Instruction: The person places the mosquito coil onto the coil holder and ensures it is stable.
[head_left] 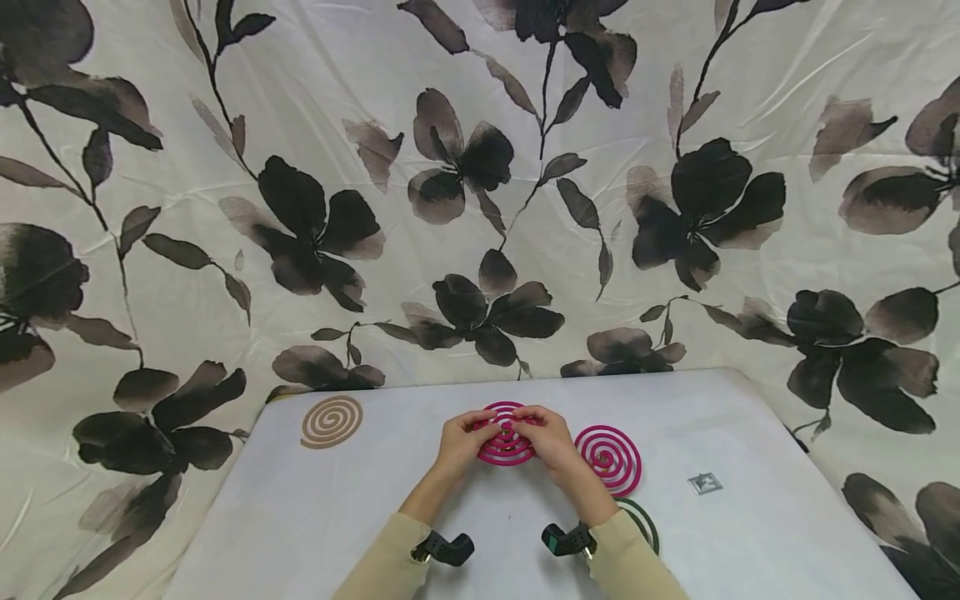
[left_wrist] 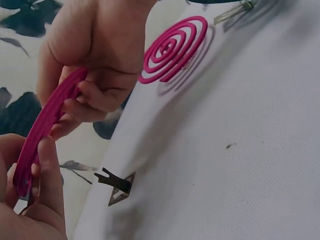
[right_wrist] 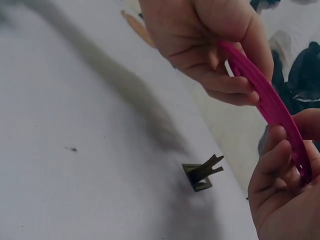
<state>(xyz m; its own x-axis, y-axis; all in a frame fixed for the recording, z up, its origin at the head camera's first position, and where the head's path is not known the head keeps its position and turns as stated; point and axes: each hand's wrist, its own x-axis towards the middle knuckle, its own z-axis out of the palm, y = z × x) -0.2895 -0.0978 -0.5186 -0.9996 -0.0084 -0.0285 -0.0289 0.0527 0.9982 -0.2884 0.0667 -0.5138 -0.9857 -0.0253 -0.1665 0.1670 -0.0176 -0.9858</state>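
A pink mosquito coil (head_left: 507,457) is held up between both hands at the middle of the table. My left hand (head_left: 456,443) pinches its left side, thumb on the near face. On the opposite side, my right hand (head_left: 557,446) grips the coil with thumb and fingers. Both wrist views show the coil nearly edge-on and tilted, raised above the table. A small metal coil stand (left_wrist: 118,186) with a forked upright prong stands on the table below the hands. Just right of my right hand sits a second pink coil (head_left: 628,461), raised off the surface in the left wrist view.
A tan coil (head_left: 332,422) lies at the back left of the white table (head_left: 300,533). A green coil (head_left: 649,527) is partly hidden by the right sleeve. Further right lies a flat metal stand (head_left: 705,483). A flower-patterned cloth (head_left: 540,275) hangs behind the table.
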